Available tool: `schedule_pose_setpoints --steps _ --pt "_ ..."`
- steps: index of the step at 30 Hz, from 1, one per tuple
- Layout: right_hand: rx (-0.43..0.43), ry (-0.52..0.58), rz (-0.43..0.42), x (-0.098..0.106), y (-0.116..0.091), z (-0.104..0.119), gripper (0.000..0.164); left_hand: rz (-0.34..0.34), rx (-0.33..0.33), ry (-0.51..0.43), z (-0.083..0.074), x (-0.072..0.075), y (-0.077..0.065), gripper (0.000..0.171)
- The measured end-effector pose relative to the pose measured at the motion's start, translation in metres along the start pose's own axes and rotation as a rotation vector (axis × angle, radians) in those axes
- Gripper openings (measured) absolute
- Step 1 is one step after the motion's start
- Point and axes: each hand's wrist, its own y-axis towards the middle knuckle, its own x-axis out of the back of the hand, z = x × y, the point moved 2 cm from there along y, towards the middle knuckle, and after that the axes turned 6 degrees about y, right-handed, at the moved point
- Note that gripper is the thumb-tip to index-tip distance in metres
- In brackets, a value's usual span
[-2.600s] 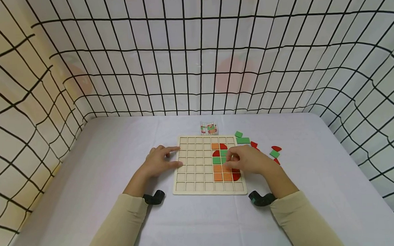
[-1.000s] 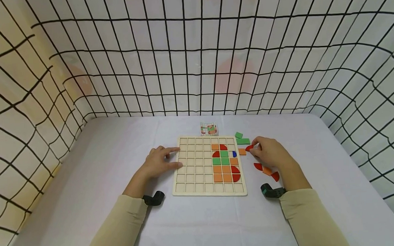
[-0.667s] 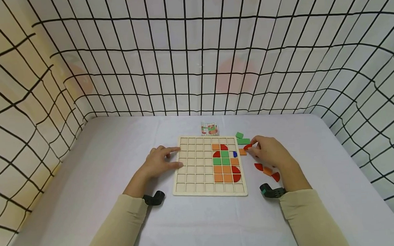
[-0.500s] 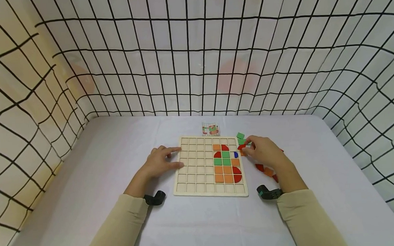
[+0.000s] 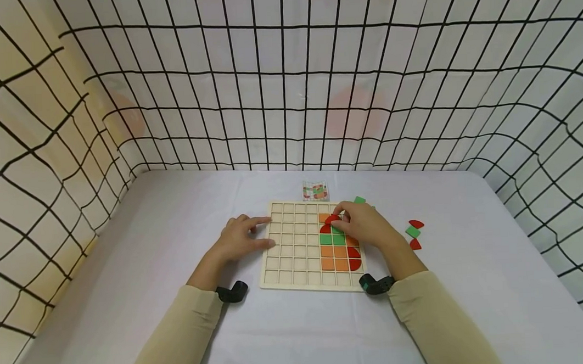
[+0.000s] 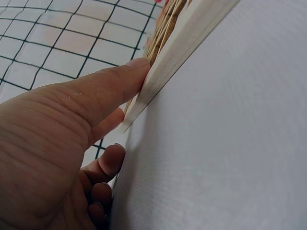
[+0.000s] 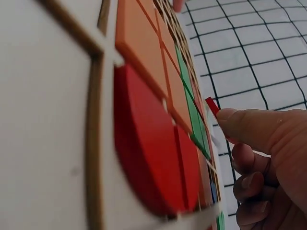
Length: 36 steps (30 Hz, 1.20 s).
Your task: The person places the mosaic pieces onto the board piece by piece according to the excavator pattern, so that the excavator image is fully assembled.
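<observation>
A pale wooden grid board lies on the white-covered table, with orange, green and red tiles set in its right-hand squares. My left hand touches the board's left edge with thumb and index finger; in the left wrist view the thumb presses against the wooden rim. Over the upper right of the board, my right hand pinches a red quarter-circle tile, overlapping the set tiles there. The right wrist view shows that red tile on edge at the thumb tip, above the seated red tiles.
Behind the board stands a small pattern card. Loose tiles lie to the right, among them a red one and a green one; my right arm hides others. Black wire mesh encloses the table's back and sides.
My right hand left the board, picked up a red quarter-circle tile on the right and carried it left over the board. A blue piece showed on the board between. My left hand stayed at the edge.
</observation>
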Motion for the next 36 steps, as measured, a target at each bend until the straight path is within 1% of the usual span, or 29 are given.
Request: schedule_pose_setpoints --steps 3,5,8,14,18,26,30,36 --pt "0.045 -0.020 0.023 -0.004 0.006 0.008 0.026 0.000 -0.011 0.001 0.000 0.001 0.000 0.068" --pt "0.076 -0.052 0.033 -0.006 0.010 0.014 0.026 -0.001 -0.016 0.003 0.000 0.001 0.001 0.068" --pt "0.098 -0.076 0.046 -0.008 0.017 0.022 0.027 0.001 -0.012 0.000 0.000 0.002 0.001 0.068" --pt "0.093 -0.114 0.076 -0.012 0.028 0.027 0.030 0.003 -0.011 0.003 0.000 0.001 0.001 0.068" --pt "0.084 -0.091 0.083 -0.013 0.031 0.029 0.029 0.000 -0.011 0.003 0.000 0.001 0.002 0.068" --pt "0.052 -0.075 0.091 -0.015 0.032 0.031 0.029 0.006 0.004 0.000 -0.001 0.001 0.001 0.068" --pt "0.048 -0.098 0.091 -0.016 0.031 0.032 0.028 0.008 0.011 -0.003 -0.002 0.001 0.000 0.068" --pt "0.067 -0.140 0.082 -0.016 0.030 0.033 0.029 0.002 0.011 -0.003 -0.002 0.002 0.000 0.068"
